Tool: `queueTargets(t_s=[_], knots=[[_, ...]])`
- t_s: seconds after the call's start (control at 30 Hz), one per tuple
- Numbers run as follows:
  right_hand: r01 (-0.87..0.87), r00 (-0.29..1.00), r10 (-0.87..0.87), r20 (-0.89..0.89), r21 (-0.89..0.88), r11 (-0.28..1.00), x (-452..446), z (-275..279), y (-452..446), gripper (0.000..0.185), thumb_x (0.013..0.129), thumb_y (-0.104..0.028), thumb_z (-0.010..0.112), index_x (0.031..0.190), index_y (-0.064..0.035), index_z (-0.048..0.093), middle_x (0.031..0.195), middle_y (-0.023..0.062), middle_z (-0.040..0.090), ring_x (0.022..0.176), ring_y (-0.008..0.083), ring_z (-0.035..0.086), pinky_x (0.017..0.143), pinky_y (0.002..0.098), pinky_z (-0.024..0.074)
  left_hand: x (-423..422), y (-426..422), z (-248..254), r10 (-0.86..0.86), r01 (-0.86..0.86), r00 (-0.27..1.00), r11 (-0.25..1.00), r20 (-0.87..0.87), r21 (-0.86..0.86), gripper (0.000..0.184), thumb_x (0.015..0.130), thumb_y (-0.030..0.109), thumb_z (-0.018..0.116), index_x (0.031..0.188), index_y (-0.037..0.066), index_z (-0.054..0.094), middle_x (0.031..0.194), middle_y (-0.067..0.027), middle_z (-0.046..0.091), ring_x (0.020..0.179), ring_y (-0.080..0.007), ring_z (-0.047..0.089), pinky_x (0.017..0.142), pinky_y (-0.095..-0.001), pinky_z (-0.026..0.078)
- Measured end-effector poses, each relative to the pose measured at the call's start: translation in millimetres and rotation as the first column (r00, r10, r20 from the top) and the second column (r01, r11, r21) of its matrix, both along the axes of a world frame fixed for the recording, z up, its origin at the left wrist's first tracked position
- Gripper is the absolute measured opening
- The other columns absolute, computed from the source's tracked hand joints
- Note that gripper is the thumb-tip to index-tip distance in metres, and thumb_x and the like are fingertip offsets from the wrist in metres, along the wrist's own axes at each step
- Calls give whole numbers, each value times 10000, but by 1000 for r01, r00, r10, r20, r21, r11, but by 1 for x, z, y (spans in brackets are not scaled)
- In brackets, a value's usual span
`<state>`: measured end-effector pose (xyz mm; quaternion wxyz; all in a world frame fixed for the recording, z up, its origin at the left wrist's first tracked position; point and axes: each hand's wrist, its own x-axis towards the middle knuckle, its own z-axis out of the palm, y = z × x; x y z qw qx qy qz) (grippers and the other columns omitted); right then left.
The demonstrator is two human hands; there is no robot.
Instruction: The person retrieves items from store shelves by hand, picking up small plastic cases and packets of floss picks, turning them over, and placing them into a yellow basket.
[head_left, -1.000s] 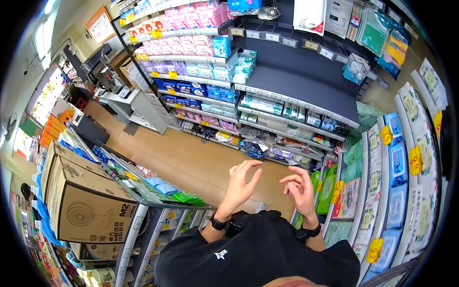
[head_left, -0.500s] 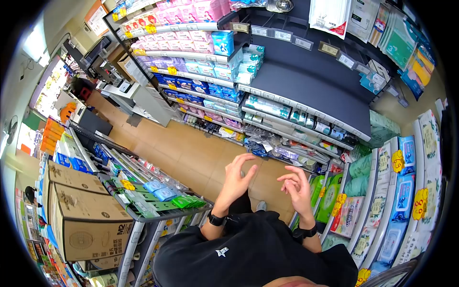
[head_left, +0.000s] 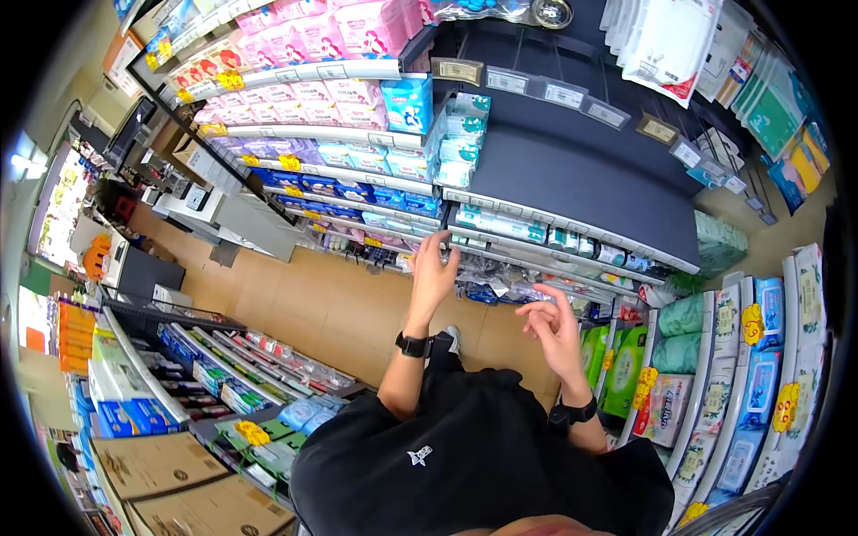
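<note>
My left hand (head_left: 434, 275) is raised over the aisle with its fingers apart and nothing in it. It appears in front of the lower shelves, where rolled packs (head_left: 500, 223) lie; contact with them does not show. To its right, my right hand (head_left: 554, 335) hangs in the air, index finger stretched and the others loosely bent, holding nothing. Closest to that hand in view are green packs (head_left: 623, 371) on the right-hand shelf. Dark bands sit on both wrists.
Ahead stands a shelf unit with pink packs (head_left: 371, 31), a blue pack (head_left: 408, 103) and a dark shelf board (head_left: 572, 170). Wet-wipe packs (head_left: 758, 389) line the right shelves. Cardboard boxes (head_left: 161, 464) stand at lower left. Tiled floor (head_left: 344, 313) runs between the shelves.
The view has shifted closer to the shelves ahead. My left hand has reached farther forward, toward the lower shelves. My right hand keeps nearly the same pose. A foot has come forward.
</note>
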<state>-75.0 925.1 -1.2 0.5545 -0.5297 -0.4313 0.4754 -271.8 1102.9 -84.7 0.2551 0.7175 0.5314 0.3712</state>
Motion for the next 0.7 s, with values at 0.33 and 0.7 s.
queueTargets(t_s=[0.33, 0.7], knots=[[70, 994, -61, 95, -90, 993, -43, -19, 70, 383, 1001, -75, 558, 1376, -74, 481, 1057, 80, 711, 798, 99, 626, 701, 235, 465, 25, 125, -31, -52, 57, 996, 995, -75, 79, 546, 896, 270, 691, 1365, 41, 531, 1399, -231, 556, 1314, -373, 504, 1128, -494, 255], [101, 994, -88, 71, -213, 972, -20, -63, 113, 349, 988, -90, 595, 1328, -99, 519, 1093, 79, 719, 865, 140, 667, 720, 266, 506, 43, 167, -48, -77, 85, 992, 994, -103, 74, 775, 839, 306, 743, 1430, -46, 386, 1472, -295, 433, 1354, -403, 442, 1111, -544, 273]])
